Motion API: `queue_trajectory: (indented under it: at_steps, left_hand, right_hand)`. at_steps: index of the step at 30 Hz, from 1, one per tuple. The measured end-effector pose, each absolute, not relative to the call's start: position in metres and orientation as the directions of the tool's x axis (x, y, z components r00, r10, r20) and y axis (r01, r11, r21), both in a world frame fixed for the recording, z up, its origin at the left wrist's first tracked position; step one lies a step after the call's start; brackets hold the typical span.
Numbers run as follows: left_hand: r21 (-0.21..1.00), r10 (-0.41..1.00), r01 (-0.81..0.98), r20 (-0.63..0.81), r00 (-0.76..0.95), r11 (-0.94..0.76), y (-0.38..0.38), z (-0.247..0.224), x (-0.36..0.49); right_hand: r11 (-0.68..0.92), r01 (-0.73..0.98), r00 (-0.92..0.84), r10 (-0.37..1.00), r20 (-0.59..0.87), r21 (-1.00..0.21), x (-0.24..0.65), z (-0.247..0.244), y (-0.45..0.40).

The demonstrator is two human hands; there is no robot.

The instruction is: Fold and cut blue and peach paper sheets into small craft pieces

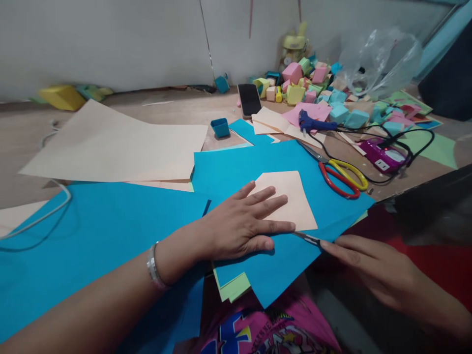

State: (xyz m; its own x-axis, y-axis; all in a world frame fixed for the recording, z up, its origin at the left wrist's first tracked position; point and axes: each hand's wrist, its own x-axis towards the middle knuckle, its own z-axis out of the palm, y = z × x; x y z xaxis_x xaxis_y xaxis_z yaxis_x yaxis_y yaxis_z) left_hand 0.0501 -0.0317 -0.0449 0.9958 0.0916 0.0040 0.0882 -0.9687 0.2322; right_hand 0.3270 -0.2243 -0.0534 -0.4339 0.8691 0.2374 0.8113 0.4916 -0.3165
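My left hand [243, 221] lies flat with fingers spread, pressing a peach piece of paper [291, 196] onto a blue sheet [236, 169]. At the lower edge of the peach piece, my right hand [372, 265] is closed around a slim craft knife [308, 239]. Its thin tip meets that edge close to the left little finger, and much of its handle is hidden in the hand. Scissors [339, 179] with red and yellow handles rest on the blue sheet's right side. Light green paper [236, 289] sticks out below the blue sheet.
A large peach sheet [121, 142] and another blue sheet [110, 221] spread leftward. Behind are a phone [250, 100], a blue paper box [220, 128], a glue gun [317, 122], a purple corded device [383, 155], many small paper boxes [295, 93] and a plastic bag [379, 61].
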Motion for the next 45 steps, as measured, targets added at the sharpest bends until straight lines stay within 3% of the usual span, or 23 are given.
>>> queue_trajectory:
  at_steps: [6,12,15,22,32,45]
  left_hand:
    - [0.242,0.094,0.087,0.017,0.995,-0.966,-0.032,-0.044,0.05]
    - [0.234,0.112,0.106,0.014,0.994,-0.967,-0.034,-0.044,0.051]
    - [0.229,0.11,0.103,0.018,0.994,-0.968,-0.034,-0.045,0.051]
    - [0.229,0.107,0.104,0.001,0.994,-0.968,-0.034,-0.045,0.052]
    - [0.237,0.103,0.099,0.006,0.995,-0.967,-0.034,-0.045,0.051]
    - [0.256,0.111,0.103,0.017,0.994,-0.961,-0.034,-0.045,0.051]
  right_hand:
    - [0.451,0.826,-0.392,0.891,0.23,-0.339,0.322,-0.055,-0.227]
    - [0.314,0.917,-0.244,0.93,0.275,-0.247,0.329,-0.063,-0.232]
    - [0.295,0.913,-0.211,0.933,0.291,-0.282,0.328,-0.059,-0.235]
    - [0.299,0.859,-0.213,0.947,0.242,-0.415,0.334,-0.056,-0.238]
    - [0.368,0.787,-0.247,0.923,0.295,-0.495,0.313,-0.054,-0.223]
    - [0.406,0.815,-0.308,0.908,0.285,-0.412,0.301,-0.057,-0.224]
